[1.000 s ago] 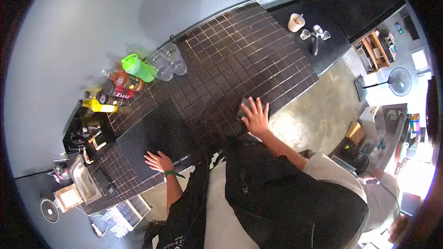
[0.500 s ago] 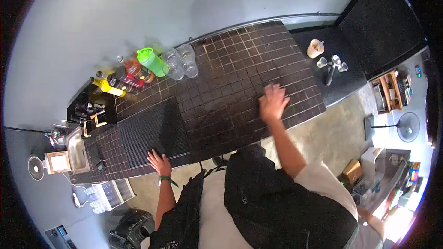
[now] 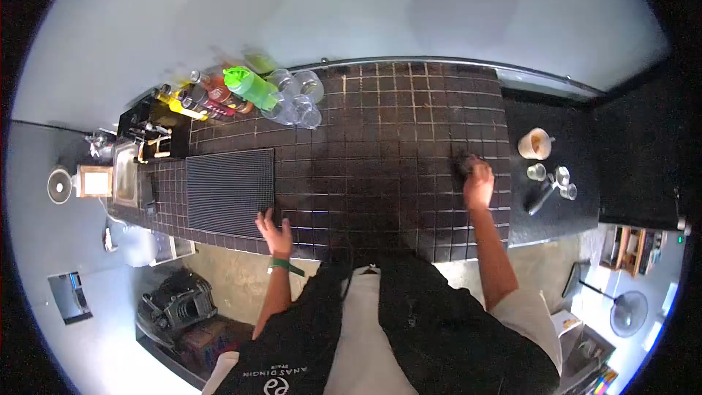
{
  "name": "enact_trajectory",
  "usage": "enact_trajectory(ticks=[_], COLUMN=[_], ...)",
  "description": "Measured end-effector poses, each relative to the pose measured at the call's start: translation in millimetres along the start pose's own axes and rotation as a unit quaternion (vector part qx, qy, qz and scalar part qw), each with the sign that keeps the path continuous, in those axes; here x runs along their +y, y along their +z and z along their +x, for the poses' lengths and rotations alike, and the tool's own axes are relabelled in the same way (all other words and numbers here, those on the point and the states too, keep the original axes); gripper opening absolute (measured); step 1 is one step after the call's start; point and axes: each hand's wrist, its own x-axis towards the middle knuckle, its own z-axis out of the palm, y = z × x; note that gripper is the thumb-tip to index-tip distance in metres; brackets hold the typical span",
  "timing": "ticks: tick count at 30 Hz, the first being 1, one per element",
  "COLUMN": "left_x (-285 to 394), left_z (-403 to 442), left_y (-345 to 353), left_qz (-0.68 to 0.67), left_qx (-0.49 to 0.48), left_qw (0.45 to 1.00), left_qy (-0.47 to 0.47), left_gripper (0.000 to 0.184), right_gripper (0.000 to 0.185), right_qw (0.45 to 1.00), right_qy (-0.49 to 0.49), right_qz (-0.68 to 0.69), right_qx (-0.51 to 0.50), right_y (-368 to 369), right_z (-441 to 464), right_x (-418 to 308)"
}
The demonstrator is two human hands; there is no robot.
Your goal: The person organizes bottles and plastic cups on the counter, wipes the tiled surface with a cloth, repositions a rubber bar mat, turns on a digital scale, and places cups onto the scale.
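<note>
At the right end of the dark tiled counter [image 3: 351, 175], my right hand [image 3: 479, 184] is low over the tiles with its fingers drawn together and bent. A dark patch lies by its fingertips; I cannot tell whether it is a dark cloth or a shadow. My left hand [image 3: 275, 235], a green band at its wrist, rests at the front right corner of the black ribbed bar mat [image 3: 230, 190]. Its fingers are spread and hold nothing.
Several bottles [image 3: 201, 102], a green shaker bottle [image 3: 251, 88] and clear plastic cups [image 3: 296, 99] stand along the wall. A sink [image 3: 126, 175] is at far left. On the right-hand black surface are a tub [image 3: 536, 144], small glasses [image 3: 536, 172] and a black-handled portafilter [image 3: 541, 199].
My right hand has gone from spread flat on the tiles to bent fingers, nearer the counter's right end. My left hand stays by the mat's front edge. The view has turned.
</note>
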Motion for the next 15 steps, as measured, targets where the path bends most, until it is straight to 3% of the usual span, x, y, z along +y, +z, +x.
enact_trajectory(ticks=[3, 5, 6, 8, 10, 11, 12, 13, 14, 15], left_x=[106.8, 158.6, 185.2, 227.7, 254.3, 264.8, 272.5, 278.2, 282.6, 286.5], left_z=[20.1, 51.2, 73.4, 119.1, 157.3, 175.1, 189.3, 200.2, 209.3, 214.4], left_y=[-11.9, -14.6, -17.1, -19.4, -14.2, -10.5, -7.5, -4.3, -1.3, 1.5], left_qz=[-0.087, -0.097, -0.105, -0.105, -0.097, -0.058, -0.017, -0.016, -0.03, -0.044], left_qx=[-0.026, -0.038, -0.045, -0.057, -0.056, -0.056, -0.057, -0.054, -0.065, -0.077], left_qw=[0.995, 0.99, 0.987, 0.979, 0.975, 0.972, 0.965, 0.966, 0.965, 0.964], left_qy=[0.046, 0.09, 0.112, 0.166, 0.19, 0.223, 0.256, 0.252, 0.252, 0.252], left_gripper=[0.053, 0.049, 0.049, 0.049, 0.05, 0.05, 0.049, 0.049, 0.047, 0.045], right_gripper=[0.032, 0.028, 0.028, 0.033, 0.045, 0.049, 0.05, 0.046, 0.043, 0.043], right_qw=[0.987, 0.945, 0.946, 0.814, 0.65, 0.666, 0.744, 0.859, 0.934, 0.933], right_qy=[0.112, 0.227, 0.218, 0.28, 0.376, 0.352, 0.28, 0.146, 0.005, 0.003], right_qz=[0.113, 0.235, 0.239, 0.509, 0.634, 0.617, 0.565, 0.446, 0.309, 0.31], right_qx=[0.036, 0.028, 0.022, 0.004, -0.185, -0.229, -0.222, -0.206, -0.179, -0.183], right_y=[8.5, -13.4, 5.3, 45.6, 29.2, 24.6, 48.3, 71.2, 88.3, 93.9], right_z=[51.7, 102.0, 121.7, 155.6, 191.7, 204.4, 211.7, 221.3, 231.2, 239.9], right_x=[8.3, -38.5, -44.4, -55.7, -114.0, -145.6, -159.9, -170.0, -180.9, -197.3])
